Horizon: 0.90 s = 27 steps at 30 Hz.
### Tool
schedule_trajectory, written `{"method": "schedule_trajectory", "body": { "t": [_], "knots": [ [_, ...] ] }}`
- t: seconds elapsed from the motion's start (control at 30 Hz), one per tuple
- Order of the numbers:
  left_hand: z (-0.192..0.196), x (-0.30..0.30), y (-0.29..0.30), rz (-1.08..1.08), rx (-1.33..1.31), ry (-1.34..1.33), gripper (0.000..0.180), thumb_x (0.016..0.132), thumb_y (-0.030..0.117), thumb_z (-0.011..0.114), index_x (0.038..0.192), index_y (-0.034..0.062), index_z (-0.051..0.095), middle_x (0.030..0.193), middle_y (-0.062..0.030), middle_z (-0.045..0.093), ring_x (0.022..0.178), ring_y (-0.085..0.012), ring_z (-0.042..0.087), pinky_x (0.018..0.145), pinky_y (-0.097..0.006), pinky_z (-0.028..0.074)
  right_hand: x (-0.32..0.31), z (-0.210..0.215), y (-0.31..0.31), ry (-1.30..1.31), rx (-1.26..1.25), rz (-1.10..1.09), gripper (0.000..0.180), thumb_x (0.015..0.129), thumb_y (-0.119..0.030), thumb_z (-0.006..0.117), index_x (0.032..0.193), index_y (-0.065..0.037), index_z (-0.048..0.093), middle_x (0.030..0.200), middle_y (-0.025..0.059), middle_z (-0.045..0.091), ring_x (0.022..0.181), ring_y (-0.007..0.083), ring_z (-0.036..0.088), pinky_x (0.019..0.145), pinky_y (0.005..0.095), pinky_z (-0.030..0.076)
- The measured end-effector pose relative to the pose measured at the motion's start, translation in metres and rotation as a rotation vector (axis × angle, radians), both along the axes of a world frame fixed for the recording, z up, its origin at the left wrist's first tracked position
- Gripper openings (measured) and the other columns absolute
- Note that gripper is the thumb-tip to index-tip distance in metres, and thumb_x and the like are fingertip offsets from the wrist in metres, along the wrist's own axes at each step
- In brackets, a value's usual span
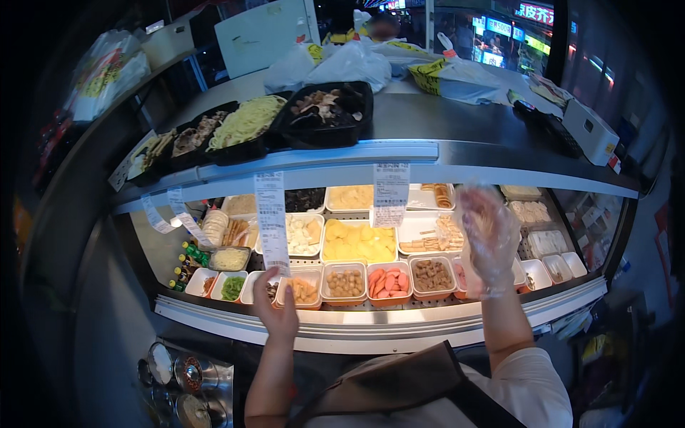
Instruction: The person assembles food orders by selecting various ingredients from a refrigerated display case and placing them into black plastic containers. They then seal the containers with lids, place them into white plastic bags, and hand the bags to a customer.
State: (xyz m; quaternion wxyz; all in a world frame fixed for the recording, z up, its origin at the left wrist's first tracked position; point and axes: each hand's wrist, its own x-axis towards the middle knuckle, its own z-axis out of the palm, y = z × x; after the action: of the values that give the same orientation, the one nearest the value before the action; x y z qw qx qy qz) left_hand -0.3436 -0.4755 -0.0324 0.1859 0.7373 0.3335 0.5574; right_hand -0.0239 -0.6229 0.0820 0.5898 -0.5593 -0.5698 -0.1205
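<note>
My bare left hand [277, 312] is raised before a lit food case, thumb and forefinger apart. Its fingertips are beside the lower end of a long paper receipt [270, 214] hanging from the case's top edge; I cannot tell whether they touch it. On the right, my right hand [489, 239] wears a clear plastic glove and reaches up over the trays. Wrinkled film and glare blur its fingers, so what they hold, if anything, does not show. Between the hands are trays of yellow slices [359, 240], pink slices [389, 283] and small brown balls [344, 283].
Black trays of noodles [247, 121] and dark food [327, 113] stand on the ledge above. Tied plastic bags [351, 65] lie behind them. A white boxy device [591, 133] sits at right. Metal pots [191, 372] stand low at left. Another receipt [390, 194] hangs mid-case.
</note>
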Motion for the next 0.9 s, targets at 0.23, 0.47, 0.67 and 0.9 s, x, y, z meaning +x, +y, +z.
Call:
{"method": "schedule_trajectory", "body": {
  "t": [0.23,0.47,0.67,0.9],
  "knots": [
    [0.049,0.080,-0.009,-0.325,0.367,0.397,0.046,0.080,0.012,0.061,0.124,0.0030,0.053,0.131,-0.0206,0.049,0.121,-0.0392,0.046,0.101,-0.048,0.036,0.014,-0.110,-0.036,0.469,-0.197,0.180,0.032,0.088,-0.006,0.056,0.119,-0.002,0.052,0.108,0.0099,0.059,0.101,0.0176,0.058,0.090,0.0309,0.045],
    [0.108,0.154,0.026,-0.320,0.588,0.543,0.053,0.082,0.012,0.058,0.134,0.0074,0.046,0.140,-0.0158,0.041,0.132,-0.0327,0.036,0.110,-0.049,0.026,0.012,-0.118,-0.053,0.470,-0.332,0.184,0.033,0.087,-0.001,0.052,0.120,0.000,0.050,0.110,0.0102,0.057,0.104,0.0165,0.055,0.094,0.0307,0.043],
    [0.103,0.170,0.020,-0.250,0.570,0.531,0.054,0.082,0.010,0.058,0.134,0.0081,0.046,0.140,-0.0156,0.041,0.132,-0.0339,0.035,0.110,-0.048,0.025,0.018,-0.125,-0.063,0.502,-0.359,0.208,0.032,0.088,0.000,0.055,0.120,0.000,0.050,0.111,0.0104,0.057,0.102,0.0158,0.057,0.091,0.0290,0.045],
    [0.097,0.159,0.019,-0.329,0.497,0.437,0.052,0.082,0.008,0.057,0.133,0.0062,0.047,0.139,-0.0161,0.041,0.130,-0.0353,0.037,0.107,-0.048,0.029,0.014,-0.127,-0.056,0.542,-0.228,0.190,0.029,0.079,0.005,0.063,0.108,0.003,0.059,0.097,0.0123,0.066,0.087,0.0144,0.064,0.079,0.0258,0.051]
  ]
}}
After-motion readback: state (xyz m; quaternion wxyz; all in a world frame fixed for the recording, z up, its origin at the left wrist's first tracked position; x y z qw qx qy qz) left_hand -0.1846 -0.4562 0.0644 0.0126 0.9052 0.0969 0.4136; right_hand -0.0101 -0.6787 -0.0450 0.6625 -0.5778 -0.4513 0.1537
